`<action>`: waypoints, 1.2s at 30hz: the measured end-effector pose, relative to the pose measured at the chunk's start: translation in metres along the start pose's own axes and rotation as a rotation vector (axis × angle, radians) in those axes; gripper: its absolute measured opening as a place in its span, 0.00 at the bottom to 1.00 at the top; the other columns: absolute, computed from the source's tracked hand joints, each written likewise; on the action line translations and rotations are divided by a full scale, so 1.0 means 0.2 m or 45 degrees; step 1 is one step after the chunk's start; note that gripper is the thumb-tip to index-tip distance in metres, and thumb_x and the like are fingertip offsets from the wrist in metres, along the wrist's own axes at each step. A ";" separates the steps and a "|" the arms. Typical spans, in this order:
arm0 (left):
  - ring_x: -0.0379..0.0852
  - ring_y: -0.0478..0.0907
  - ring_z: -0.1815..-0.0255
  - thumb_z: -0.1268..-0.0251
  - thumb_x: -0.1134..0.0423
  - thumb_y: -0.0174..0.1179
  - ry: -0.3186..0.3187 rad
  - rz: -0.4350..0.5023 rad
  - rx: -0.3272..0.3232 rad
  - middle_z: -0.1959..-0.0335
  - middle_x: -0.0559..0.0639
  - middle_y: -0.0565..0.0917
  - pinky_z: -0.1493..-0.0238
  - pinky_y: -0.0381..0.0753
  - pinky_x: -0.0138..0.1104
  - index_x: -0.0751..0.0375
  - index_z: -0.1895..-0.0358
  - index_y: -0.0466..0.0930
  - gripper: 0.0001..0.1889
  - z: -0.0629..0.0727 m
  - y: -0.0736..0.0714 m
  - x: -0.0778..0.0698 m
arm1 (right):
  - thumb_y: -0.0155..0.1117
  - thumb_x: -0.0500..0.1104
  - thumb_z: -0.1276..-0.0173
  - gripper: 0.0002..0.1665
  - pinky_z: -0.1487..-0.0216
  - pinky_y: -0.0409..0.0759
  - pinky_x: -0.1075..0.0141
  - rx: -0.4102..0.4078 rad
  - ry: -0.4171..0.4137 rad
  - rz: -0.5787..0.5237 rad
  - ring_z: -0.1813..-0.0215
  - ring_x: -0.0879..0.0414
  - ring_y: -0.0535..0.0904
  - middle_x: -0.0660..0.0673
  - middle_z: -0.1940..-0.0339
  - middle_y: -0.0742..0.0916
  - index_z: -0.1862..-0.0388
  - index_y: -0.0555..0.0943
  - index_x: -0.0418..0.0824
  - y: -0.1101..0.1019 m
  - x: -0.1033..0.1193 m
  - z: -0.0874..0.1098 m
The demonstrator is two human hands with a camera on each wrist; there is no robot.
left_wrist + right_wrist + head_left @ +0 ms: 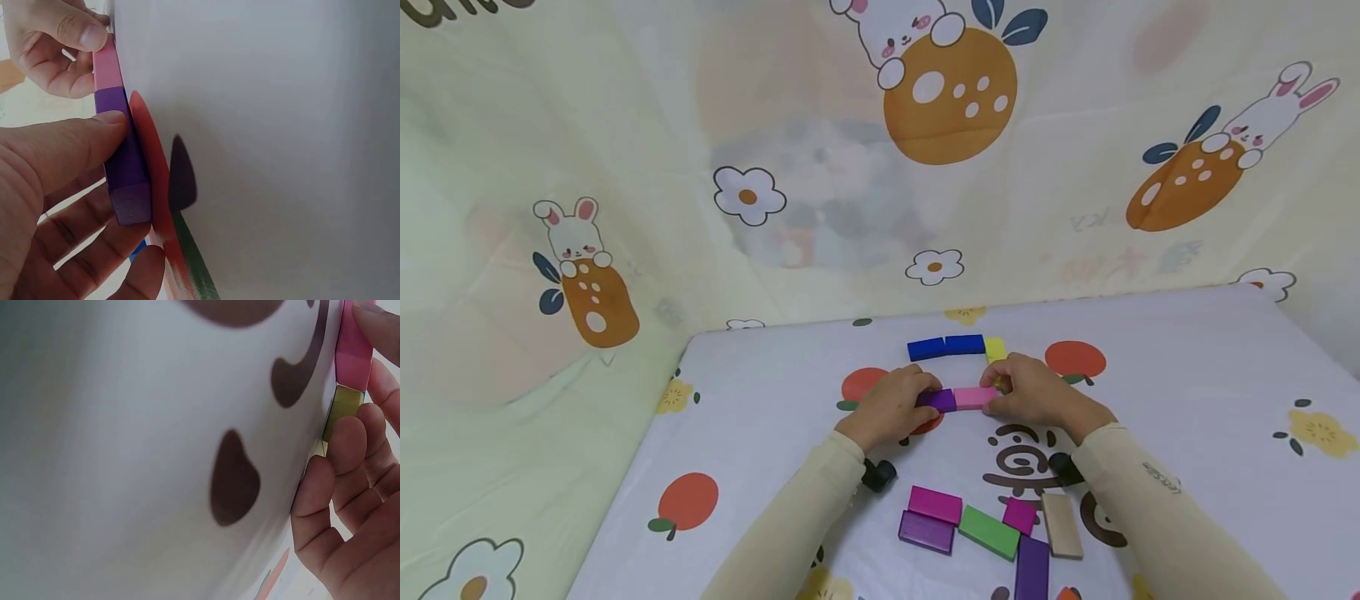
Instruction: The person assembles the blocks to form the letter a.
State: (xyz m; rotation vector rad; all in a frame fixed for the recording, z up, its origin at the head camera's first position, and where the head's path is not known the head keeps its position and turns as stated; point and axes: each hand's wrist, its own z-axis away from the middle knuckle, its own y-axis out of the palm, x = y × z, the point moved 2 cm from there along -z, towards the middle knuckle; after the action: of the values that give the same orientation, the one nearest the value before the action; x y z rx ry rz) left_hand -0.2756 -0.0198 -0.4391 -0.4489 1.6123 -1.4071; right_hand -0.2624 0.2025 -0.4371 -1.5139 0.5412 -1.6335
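My left hand (pixel 889 407) pinches a purple block (pixel 942 401) between thumb and fingers. End to end with it lies a pink block (pixel 970 398), which my right hand (pixel 1039 393) holds at its right end with the thumb in front. In the right wrist view a yellow block (pixel 344 411) shows beside the end of the pink block (pixel 355 356), close to the curled fingertips. Behind this row, two blue blocks (pixel 964 344) form another line, and a yellow block (pixel 995 349) sits at its right end, partly behind my right hand.
Nearer my body lie a magenta block (pixel 935 505), a purple block (pixel 926 532), a green block (pixel 989 532), a small magenta block (pixel 1019 516), a dark purple block (pixel 1032 568) and a beige block (pixel 1062 525). A printed white cloth (pixel 760 392) covers the table; a patterned curtain (pixel 820 108) hangs behind.
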 end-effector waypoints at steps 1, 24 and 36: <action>0.41 0.75 0.57 0.27 0.57 0.67 0.001 -0.001 -0.003 0.53 0.46 0.82 0.52 0.77 0.30 0.54 0.40 0.84 0.16 0.00 0.00 0.00 | 0.79 0.44 0.37 0.13 0.63 0.73 0.59 -0.001 0.000 -0.002 0.58 0.50 0.74 0.44 0.65 0.77 0.57 0.85 0.46 0.00 0.00 0.00; 0.41 0.75 0.56 0.26 0.57 0.66 0.006 -0.013 0.001 0.53 0.46 0.81 0.51 0.77 0.31 0.54 0.39 0.84 0.17 0.00 0.00 0.00 | 0.79 0.45 0.36 0.13 0.62 0.74 0.60 0.013 0.029 -0.012 0.55 0.49 0.74 0.43 0.62 0.77 0.56 0.85 0.49 0.00 -0.02 -0.02; 0.42 0.75 0.53 0.26 0.57 0.66 -0.013 0.003 0.000 0.51 0.47 0.81 0.46 0.78 0.33 0.55 0.38 0.84 0.17 0.01 0.00 0.01 | 0.79 0.45 0.37 0.15 0.60 0.75 0.60 -0.002 0.015 0.004 0.53 0.49 0.74 0.43 0.62 0.78 0.53 0.86 0.48 0.00 -0.02 -0.01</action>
State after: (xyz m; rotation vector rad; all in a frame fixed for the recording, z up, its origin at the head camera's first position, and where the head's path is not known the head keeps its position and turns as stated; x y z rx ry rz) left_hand -0.2753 -0.0214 -0.4400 -0.4534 1.6037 -1.4012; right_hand -0.2647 0.2050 -0.4392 -1.5046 0.5508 -1.6406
